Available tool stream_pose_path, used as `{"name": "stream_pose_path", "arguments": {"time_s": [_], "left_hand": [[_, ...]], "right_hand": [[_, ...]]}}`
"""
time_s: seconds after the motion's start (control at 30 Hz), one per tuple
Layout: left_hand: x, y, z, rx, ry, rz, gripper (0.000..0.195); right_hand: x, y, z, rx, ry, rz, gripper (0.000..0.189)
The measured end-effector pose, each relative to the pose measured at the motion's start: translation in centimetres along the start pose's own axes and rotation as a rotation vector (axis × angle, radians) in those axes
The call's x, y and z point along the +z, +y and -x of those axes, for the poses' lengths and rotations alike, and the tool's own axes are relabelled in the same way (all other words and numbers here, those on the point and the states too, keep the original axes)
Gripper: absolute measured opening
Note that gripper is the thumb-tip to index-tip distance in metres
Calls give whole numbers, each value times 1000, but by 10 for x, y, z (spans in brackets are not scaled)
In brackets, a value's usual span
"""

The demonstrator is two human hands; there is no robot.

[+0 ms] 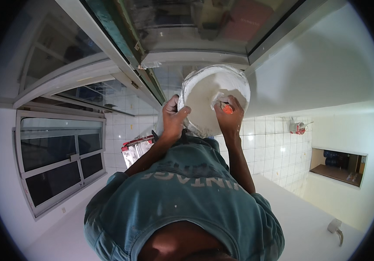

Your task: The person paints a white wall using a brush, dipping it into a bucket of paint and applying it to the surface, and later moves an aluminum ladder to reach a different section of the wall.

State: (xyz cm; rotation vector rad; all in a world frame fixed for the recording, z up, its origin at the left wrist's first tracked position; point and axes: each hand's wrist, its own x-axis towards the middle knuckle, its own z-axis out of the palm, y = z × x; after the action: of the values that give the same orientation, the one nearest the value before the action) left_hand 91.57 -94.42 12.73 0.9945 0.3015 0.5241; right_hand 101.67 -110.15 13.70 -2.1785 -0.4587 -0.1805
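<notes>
A round white bucket (203,94), its rim and inner wall coated with whitish paint or plaster, is right in front of my torso. My left hand (174,115) grips the bucket's rim on its left side, thumb over the edge. Over the bucket's right part, my right hand (231,112) is closed on a tool with an orange handle end (227,109). The tool's working end is mostly hidden by my fingers; something whitish shows beside them.
Glass panes in metal frames (195,58) stand close ahead and to the left. A red-edged ladder or step (138,146) is below left. A small container (297,128) sits on the tiled floor (265,140) at right. A white wall (307,68) borders the right.
</notes>
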Motion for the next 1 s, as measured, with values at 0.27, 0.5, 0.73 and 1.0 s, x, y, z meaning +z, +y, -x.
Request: {"name": "stream_pose_path", "arguments": {"time_s": [0.27, 0.5, 0.73, 1.0], "left_hand": [[1, 5, -1, 19, -17, -25, 7], [-19, -10, 10, -23, -12, -315, 18], [-5, 1, 5, -109, -20, -174, 29], [-30, -20, -5, -186, 35, 87, 32]], "right_hand": [[7, 11, -2, 171, 18, -267, 27], [2, 33, 18, 218, -132, -335, 32], [13, 33, 13, 112, -131, -531, 36], [-74, 5, -13, 303, -9, -1119, 20]]}}
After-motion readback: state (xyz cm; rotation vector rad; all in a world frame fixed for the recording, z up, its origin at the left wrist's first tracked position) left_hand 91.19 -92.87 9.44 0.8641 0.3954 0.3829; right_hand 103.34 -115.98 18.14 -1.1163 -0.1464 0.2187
